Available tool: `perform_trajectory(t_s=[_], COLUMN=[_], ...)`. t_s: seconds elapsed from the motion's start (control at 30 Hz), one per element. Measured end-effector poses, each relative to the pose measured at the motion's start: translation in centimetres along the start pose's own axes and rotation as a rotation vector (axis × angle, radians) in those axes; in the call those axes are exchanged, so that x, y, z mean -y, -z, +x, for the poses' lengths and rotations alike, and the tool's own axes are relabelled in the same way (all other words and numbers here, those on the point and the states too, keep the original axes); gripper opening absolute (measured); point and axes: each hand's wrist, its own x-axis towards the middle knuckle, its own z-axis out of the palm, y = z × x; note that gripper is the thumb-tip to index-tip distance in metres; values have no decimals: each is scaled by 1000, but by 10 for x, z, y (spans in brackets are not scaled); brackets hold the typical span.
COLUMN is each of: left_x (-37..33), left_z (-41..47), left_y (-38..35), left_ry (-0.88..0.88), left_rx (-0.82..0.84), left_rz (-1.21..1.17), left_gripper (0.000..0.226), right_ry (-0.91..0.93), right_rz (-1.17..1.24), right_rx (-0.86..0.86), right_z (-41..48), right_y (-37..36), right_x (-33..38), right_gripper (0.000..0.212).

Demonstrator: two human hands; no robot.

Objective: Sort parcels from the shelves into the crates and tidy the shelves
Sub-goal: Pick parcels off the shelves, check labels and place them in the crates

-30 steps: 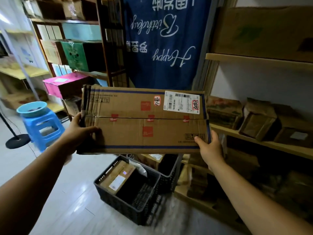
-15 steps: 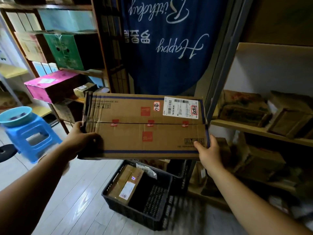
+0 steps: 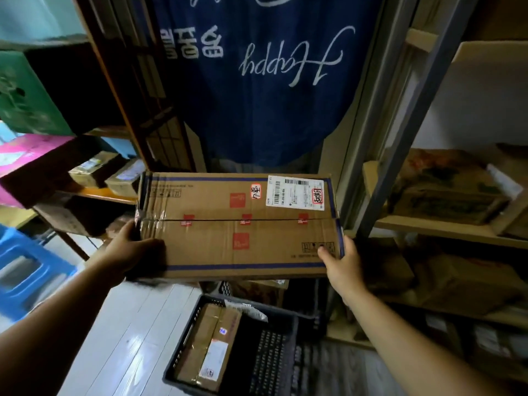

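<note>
The left hand (image 3: 130, 250) and right hand (image 3: 341, 260) grip opposite ends of a flat cardboard parcel (image 3: 237, 227), held level above the black crate (image 3: 288, 327). Released unevenly, it could catch the crate's rim and tip out.

We hold the box (image 3: 214, 247) above the crate (image 3: 268, 358), left hand (image 3: 128, 250) and right hand (image 3: 341, 261) at its ends. One parcel (image 3: 208, 344) lies in the crate.

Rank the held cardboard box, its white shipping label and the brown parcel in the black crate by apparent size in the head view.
Largest: held cardboard box, by a wide margin.
Next: brown parcel; it lies farther from the camera, so it looks smaller than it is.
Smallest: white shipping label.
</note>
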Motion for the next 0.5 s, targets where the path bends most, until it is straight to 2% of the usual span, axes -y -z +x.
perform_trajectory(t_s=[0.1, 0.23, 0.33, 0.5], left_x=[11, 32, 36, 61], left_z=[53, 142, 183, 244], left_y=[-4, -10, -23, -45], left_ry=[14, -4, -30, -52], left_rx=[70, 162, 220, 322], left_rz=[21, 117, 132, 176], left_gripper=[50, 71, 57, 69], right_ry=[-35, -81, -122, -225], right_rz=[-18, -64, -95, -110], right_rx=[-52, -148, -204, -301], right_z=[22, 44, 55, 86], right_y=[-23, -62, -91, -135], right_x=[-8, -20, -33, -68], right_gripper=[41, 43, 44, 50])
